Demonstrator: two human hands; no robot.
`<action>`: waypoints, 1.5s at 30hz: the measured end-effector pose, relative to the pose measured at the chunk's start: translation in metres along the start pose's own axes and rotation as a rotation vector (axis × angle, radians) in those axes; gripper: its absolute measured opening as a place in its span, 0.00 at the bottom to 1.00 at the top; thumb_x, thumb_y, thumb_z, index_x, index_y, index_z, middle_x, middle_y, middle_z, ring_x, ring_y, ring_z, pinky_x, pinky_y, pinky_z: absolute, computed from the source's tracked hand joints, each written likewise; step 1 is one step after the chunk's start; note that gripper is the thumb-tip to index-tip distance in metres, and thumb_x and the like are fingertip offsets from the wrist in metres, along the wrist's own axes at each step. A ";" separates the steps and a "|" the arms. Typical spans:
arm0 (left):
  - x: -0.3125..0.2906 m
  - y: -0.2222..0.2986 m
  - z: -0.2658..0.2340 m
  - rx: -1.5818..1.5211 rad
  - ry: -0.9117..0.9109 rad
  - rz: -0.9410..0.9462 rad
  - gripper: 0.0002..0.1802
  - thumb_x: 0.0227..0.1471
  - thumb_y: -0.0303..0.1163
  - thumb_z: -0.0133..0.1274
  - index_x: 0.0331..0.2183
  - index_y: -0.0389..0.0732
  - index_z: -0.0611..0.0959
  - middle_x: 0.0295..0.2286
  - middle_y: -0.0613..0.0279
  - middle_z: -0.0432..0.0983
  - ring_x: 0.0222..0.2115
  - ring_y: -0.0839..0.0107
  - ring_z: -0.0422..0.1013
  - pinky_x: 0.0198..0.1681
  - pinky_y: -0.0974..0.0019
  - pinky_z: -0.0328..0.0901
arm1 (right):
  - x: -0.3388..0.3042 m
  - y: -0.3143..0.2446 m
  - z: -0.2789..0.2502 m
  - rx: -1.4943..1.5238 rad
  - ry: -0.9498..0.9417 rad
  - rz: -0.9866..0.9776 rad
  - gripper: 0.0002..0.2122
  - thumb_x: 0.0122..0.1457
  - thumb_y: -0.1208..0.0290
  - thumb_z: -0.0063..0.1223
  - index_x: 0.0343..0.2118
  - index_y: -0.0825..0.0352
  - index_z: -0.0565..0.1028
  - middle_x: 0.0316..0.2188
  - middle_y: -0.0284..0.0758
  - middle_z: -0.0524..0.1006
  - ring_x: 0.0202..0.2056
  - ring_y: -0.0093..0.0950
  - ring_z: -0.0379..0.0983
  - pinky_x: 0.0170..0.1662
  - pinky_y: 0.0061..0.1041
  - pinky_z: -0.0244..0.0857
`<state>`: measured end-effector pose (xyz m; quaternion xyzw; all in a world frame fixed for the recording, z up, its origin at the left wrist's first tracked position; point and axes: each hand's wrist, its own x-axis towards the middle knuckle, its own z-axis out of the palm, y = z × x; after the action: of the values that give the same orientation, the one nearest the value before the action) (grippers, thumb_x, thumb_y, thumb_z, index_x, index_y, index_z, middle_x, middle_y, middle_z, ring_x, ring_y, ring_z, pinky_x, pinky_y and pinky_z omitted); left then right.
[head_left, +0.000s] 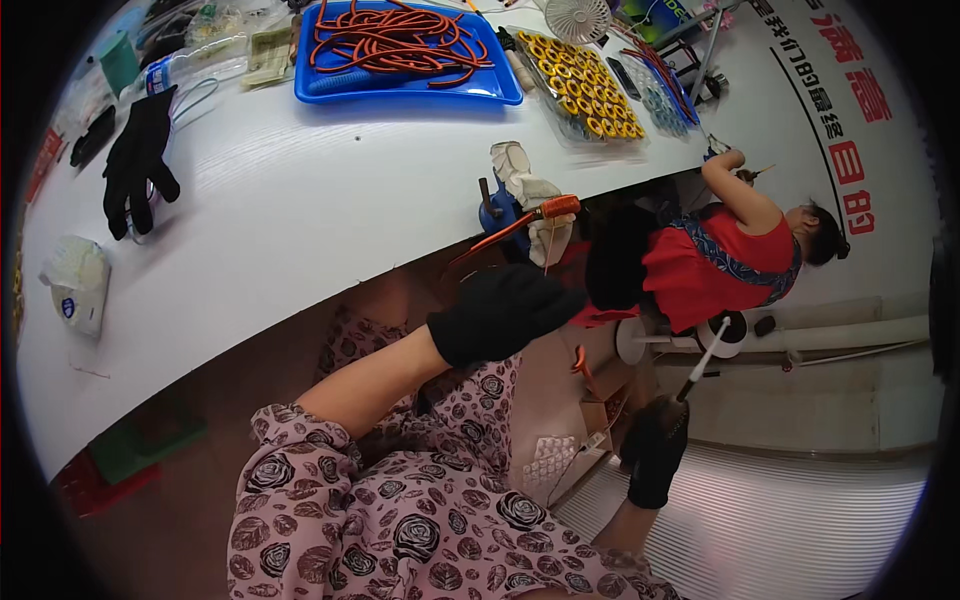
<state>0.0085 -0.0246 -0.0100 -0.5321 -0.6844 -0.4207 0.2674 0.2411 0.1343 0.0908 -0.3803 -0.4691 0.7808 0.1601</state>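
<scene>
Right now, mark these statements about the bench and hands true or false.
1. Both hands wear black gloves: left hand, right hand. True.
2. The blue tray holds yellow rings. False: it holds orange-red cords; the yellow rings lie in a clear tray beside it.
3. The right hand grips a tool with a white shaft. True.
4. The spare black glove lies on the floor. False: it lies on the white table.

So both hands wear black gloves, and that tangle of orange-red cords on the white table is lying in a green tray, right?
Not quite. The tray is blue, not green, as the head view shows. The rest holds: the orange-red cords lie tangled in it on the white table, and both the left hand and the right hand wear black gloves.
</scene>
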 end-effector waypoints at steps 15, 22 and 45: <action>0.074 -0.143 0.000 -1.549 0.710 -0.874 0.09 0.51 0.31 0.51 0.34 0.37 0.75 0.21 0.62 0.70 0.18 0.80 0.64 0.20 0.73 0.62 | 0.073 0.020 0.050 -1.267 -0.202 -0.253 0.09 0.50 0.72 0.53 0.32 0.67 0.68 0.21 0.32 0.71 0.23 0.21 0.70 0.27 0.22 0.63; 0.070 -0.112 -0.035 -1.258 0.779 -0.858 0.14 0.52 0.33 0.50 0.38 0.33 0.75 0.19 0.59 0.71 0.15 0.76 0.65 0.16 0.73 0.62 | 0.084 0.020 0.052 -1.197 -0.232 -0.235 0.08 0.50 0.71 0.53 0.31 0.66 0.67 0.21 0.30 0.71 0.23 0.16 0.67 0.25 0.20 0.61; 0.079 -0.156 0.020 -1.624 0.575 -1.022 0.07 0.50 0.33 0.51 0.30 0.41 0.76 0.17 0.68 0.68 0.15 0.82 0.62 0.19 0.77 0.59 | 0.093 0.021 0.054 -1.095 -0.196 -0.089 0.09 0.50 0.69 0.54 0.32 0.65 0.68 0.20 0.28 0.69 0.21 0.15 0.64 0.22 0.18 0.59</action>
<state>-0.1616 0.0196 -0.0011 -0.0737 -0.2455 -0.9377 -0.2345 0.1415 0.1470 0.0467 -0.3133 -0.8346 0.4472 -0.0725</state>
